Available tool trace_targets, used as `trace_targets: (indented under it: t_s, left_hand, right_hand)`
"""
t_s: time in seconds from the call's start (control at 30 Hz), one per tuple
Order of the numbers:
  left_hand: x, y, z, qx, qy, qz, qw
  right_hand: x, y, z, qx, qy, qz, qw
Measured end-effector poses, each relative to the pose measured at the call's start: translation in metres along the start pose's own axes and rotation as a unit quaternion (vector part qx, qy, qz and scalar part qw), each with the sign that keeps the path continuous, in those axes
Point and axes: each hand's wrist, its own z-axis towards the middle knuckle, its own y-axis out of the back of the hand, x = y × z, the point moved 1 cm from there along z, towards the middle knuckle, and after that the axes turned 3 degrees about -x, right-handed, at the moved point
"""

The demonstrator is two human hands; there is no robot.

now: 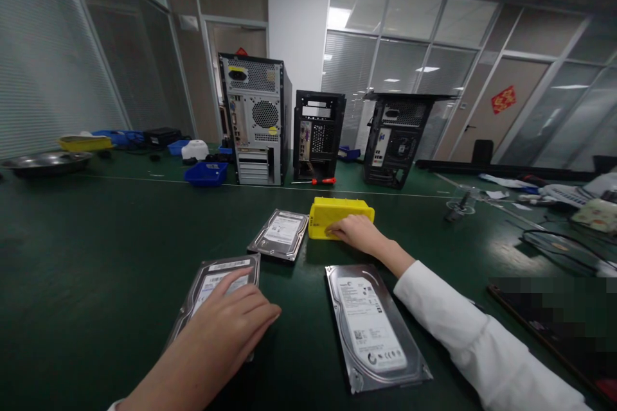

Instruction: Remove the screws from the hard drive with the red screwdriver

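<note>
My left hand [224,324] is over a hard drive [205,282] at the lower left, index finger stretched across its label. Its other fingers are loosely bent, and nothing is visibly gripped; the hand covers much of the drive. Farther forward, my right hand [357,231] reaches to a yellow plastic bin [341,209]. Those fingertips are drawn together against or inside the bin, and what they pinch, if anything, is hidden. A second hard drive [280,234] lies label up just left of the bin. Below my right forearm rests a third hard drive [373,327], also label up.
Computer cases [258,119] stand along the back of the green table [120,257], with a red screwdriver [322,181] before them. Blue trays [205,173] and a metal bowl [45,162] are back left. Cables [554,244] and a clear container [461,205] lie right.
</note>
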Motion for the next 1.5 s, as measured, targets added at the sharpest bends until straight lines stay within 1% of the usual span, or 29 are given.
trace_targets:
  t_s: [0.13, 0.23, 0.43, 0.6, 0.7, 0.8, 0.9, 1.0, 1.1, 1.2, 1.27, 1.33, 1.43, 1.5]
  left_hand:
    - [0.002, -0.003, -0.002, -0.003, -0.003, 0.002, 1.000]
    - [0.002, -0.003, -0.002, -0.017, -0.016, 0.010, 1.000]
    - [0.001, -0.002, -0.002, -0.014, -0.020, 0.007, 1.000]
    - [-0.007, 0.001, 0.003, -0.015, -0.012, -0.007, 1.000]
    - [-0.010, -0.002, 0.008, -0.011, -0.005, -0.029, 1.000]
    - [-0.014, -0.008, 0.012, -0.017, -0.011, -0.040, 0.999]
    - [-0.019, -0.015, 0.013, -0.029, -0.018, -0.049, 0.998]
    - [-0.023, -0.017, 0.011, -0.030, -0.028, -0.055, 0.998]
    - [-0.023, -0.017, 0.008, -0.029, -0.028, -0.046, 0.998]
    - [-0.023, -0.018, 0.007, -0.029, -0.034, -0.039, 0.998]
    - [-0.024, -0.019, 0.007, -0.030, -0.042, -0.037, 0.998]
    - [-0.026, -0.020, 0.007, -0.035, -0.055, -0.034, 0.997]
    - [-0.029, -0.024, 0.007, -0.053, -0.074, -0.025, 0.996]
    - [-0.032, -0.027, 0.007, -0.071, -0.084, -0.021, 0.994]
  right_hand:
    - [0.001, 0.000, 0.000, 0.002, 0.016, 0.012, 1.000]
    - [0.002, -0.001, 0.000, 0.005, 0.009, 0.023, 1.000]
    - [0.002, -0.004, 0.001, -0.002, -0.035, 0.076, 0.996]
    - [0.006, 0.002, 0.000, -0.008, -0.077, 0.181, 0.980]
    - [0.015, 0.012, -0.018, 0.010, -0.067, 0.276, 0.959]
    - [0.028, 0.017, -0.052, 0.038, -0.028, 0.366, 0.929]
    - [0.040, 0.013, -0.080, 0.051, 0.000, 0.422, 0.905]
    - [0.046, 0.005, -0.092, 0.038, 0.005, 0.441, 0.897]
    - [0.046, 0.004, -0.094, 0.027, 0.012, 0.441, 0.897]
    - [0.039, 0.009, -0.100, 0.021, 0.010, 0.428, 0.903]
    - [0.031, 0.013, -0.109, 0.013, -0.001, 0.412, 0.911]
    - [0.021, 0.016, -0.122, -0.005, -0.025, 0.389, 0.921]
    - [0.007, 0.018, -0.142, -0.033, -0.065, 0.353, 0.933]
    - [0.002, 0.017, -0.153, -0.042, -0.074, 0.337, 0.937]
